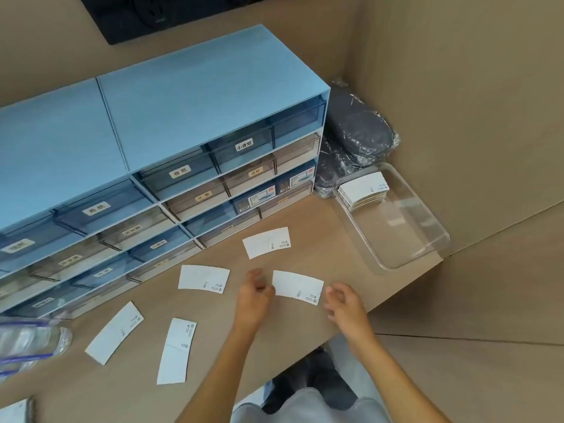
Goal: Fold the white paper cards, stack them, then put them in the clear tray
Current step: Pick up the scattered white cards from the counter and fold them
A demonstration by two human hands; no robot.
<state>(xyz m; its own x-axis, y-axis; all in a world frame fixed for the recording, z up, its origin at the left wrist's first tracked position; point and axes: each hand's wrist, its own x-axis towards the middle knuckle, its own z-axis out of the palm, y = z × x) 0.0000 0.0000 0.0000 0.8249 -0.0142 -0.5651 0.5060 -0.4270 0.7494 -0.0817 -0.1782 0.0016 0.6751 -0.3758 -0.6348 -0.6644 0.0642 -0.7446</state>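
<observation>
Several white paper cards lie flat on the tan table. One card (297,286) sits between my hands. My left hand (254,296) touches its left edge with curled fingers. My right hand (343,303) hovers just right of it, fingers apart, holding nothing. Other cards lie at the far middle (266,242), left of my hands (203,278), and near the front left (114,337) (177,351). The clear tray (427,233) stands at the right, with a stack of folded cards (363,190) in its far end.
A blue drawer cabinet (152,132) with labelled drawers fills the back left. Dark items wrapped in plastic (354,138) lie behind the tray. A clear plastic bag (27,343) sits at the left edge. The table's front edge runs close below my right hand.
</observation>
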